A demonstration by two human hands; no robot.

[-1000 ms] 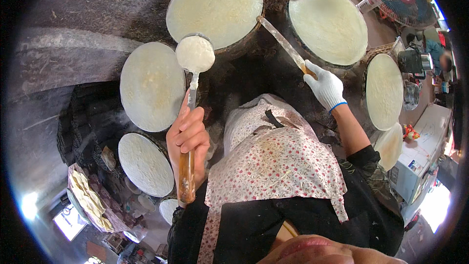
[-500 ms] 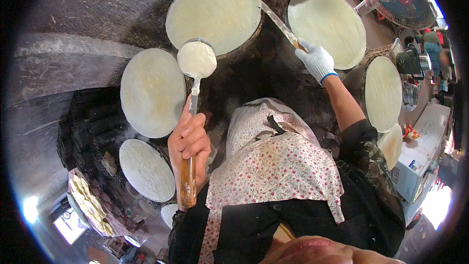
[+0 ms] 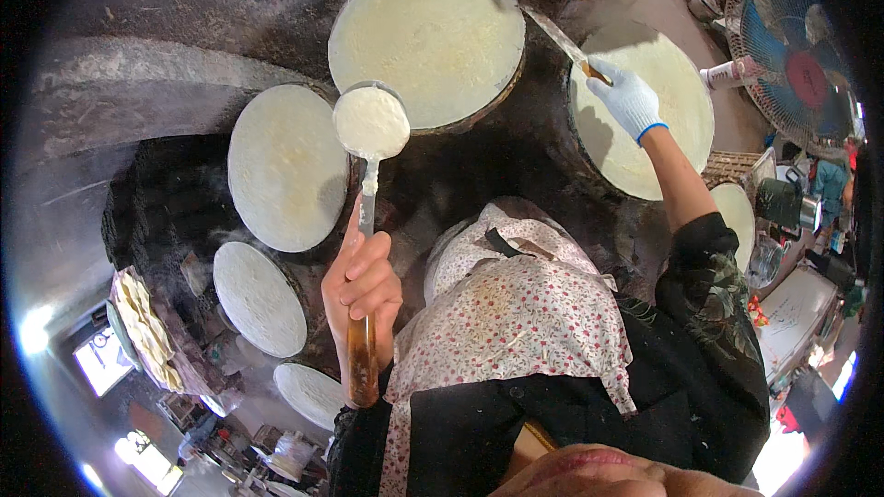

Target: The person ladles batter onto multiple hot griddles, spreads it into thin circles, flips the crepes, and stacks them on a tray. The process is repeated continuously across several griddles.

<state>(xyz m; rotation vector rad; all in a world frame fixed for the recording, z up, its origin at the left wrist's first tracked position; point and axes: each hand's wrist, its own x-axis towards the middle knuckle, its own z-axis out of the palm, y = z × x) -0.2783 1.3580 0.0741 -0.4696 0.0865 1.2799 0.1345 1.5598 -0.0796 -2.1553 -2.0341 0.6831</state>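
My left hand [image 3: 366,283], bare, is closed around the long handle [image 3: 364,354] of a metal ladle [image 3: 372,121] heaped with pale batter. My right hand [image 3: 626,101], in a white knit glove, grips a long flat spatula [image 3: 562,37] above a pale-coated round pan [image 3: 670,152]. The spatula's tip meets the upper right rim of the top middle pan [image 3: 424,41], also coated pale. The ladle's head hangs between that pan and a left round pan [image 3: 281,166]. Another white-coated pan [image 3: 258,299] sits lower left. A floral apron [image 3: 516,322] covers my front.
A blue electric fan [image 3: 778,83] stands upper right, near a dark pot [image 3: 781,198] and a white cabinet [image 3: 796,308]. A tray of folded pale sheets [image 3: 147,331] is at lower left. A dark, soot-marked wall and stove surface [image 3: 147,55] surrounds the pans.
The spatula's tip has moved upward along the top middle pan's rim, my right hand rising with it over the right pan. The view has shifted slightly; the ladle stays held.
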